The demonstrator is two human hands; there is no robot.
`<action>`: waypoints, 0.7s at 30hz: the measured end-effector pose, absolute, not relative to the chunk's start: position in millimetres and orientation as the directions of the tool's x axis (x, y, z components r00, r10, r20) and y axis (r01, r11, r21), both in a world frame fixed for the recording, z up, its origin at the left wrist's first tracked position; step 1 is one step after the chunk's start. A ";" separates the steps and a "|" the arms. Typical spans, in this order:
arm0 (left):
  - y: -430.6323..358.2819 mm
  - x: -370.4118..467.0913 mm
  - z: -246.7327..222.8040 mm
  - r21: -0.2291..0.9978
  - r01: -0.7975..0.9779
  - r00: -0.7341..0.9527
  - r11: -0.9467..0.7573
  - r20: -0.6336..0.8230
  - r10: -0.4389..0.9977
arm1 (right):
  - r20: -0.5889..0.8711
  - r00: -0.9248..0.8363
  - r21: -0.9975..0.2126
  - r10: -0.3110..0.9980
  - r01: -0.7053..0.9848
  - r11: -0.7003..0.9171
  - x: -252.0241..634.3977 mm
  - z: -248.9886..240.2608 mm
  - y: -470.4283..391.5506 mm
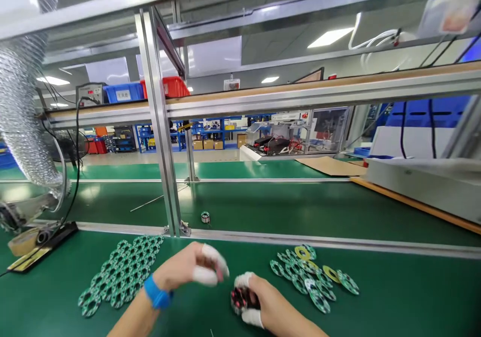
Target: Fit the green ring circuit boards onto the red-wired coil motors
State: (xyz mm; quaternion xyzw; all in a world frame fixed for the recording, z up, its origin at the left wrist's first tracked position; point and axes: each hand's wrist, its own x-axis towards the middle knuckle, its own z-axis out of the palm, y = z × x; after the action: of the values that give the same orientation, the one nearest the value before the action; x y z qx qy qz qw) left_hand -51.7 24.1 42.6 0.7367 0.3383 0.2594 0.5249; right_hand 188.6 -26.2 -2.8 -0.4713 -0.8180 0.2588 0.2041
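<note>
My right hand (pixel 259 299), with white finger covers, is wrapped round a small round motor stator (pixel 239 299) with dark and pinkish-red parts; the fingers hide some of it. To its left, my left hand (pixel 201 267) hovers over the green bench, fingers curled but apart, with nothing visible in them. White covers and a blue wristband show on that side. Left of it lies a neat array of ring-shaped green circuit boards (pixel 122 272). A loose pile of similar ring boards (pixel 300 272), with a few yellow rings (pixel 330 274), lies beyond my right hand.
A small wound stator (pixel 205 217) stands behind the metal rail (pixel 263 238). An aluminium post (pixel 160 126) rises left of centre. At far left hangs a silvery duct (pixel 22 101) above a tape roll (pixel 24 241). A shelf (pixel 300 96) crosses overhead.
</note>
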 end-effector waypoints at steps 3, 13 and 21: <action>28.1 -37.9 5.2 0.930 0.355 0.546 -0.094 -0.125 0.828 | 0.123 -0.441 -0.645 0.889 0.645 0.410 185.8 -10.0 -22.7; 1.2 -8.4 5.2 0.920 0.296 0.626 -0.258 0.017 0.780 | 0.245 -0.362 -0.604 0.899 0.669 0.434 175.5 -3.2 -33.9; 4.4 -11.5 -2.0 0.805 0.408 0.628 -0.430 0.094 0.772 | 0.514 -0.517 -0.444 0.685 0.522 0.728 184.0 -5.6 -26.2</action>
State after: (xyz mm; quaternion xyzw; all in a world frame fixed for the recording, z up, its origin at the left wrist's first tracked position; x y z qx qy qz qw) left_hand -11.5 4.4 -2.0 0.8129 0.3629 0.2328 0.3914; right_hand 184.0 -26.2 -5.6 -0.3497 -0.8629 0.1174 0.3454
